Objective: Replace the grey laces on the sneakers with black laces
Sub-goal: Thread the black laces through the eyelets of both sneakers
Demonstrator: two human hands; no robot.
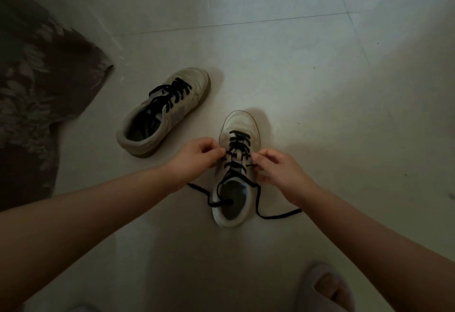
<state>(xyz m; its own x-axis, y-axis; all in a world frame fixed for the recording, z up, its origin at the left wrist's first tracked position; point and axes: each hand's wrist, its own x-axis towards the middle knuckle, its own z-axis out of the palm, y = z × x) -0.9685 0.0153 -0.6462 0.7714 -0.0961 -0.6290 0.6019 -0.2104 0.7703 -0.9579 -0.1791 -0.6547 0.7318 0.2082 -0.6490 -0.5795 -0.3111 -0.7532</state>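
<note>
A pale tiled floor (295, 70) with thin grout lines fills the scene, a dark brown cloth (37, 85) with a faded leaf pattern spreads over it along the left side (its corner pointing right), and a foot in a light slipper (327, 287) stands at the near right edge.

**Two sneakers down on the tiles**

Pale tiled floor (283, 70), grout lines crossing far. One sneaker (240, 164) stands upright at centre, toe pointing away, black lace ends trailing onto the tiles. A second sneaker (163, 112) lies just left and farther off. Patterned dark fabric (37, 85) spreads far left.
</note>
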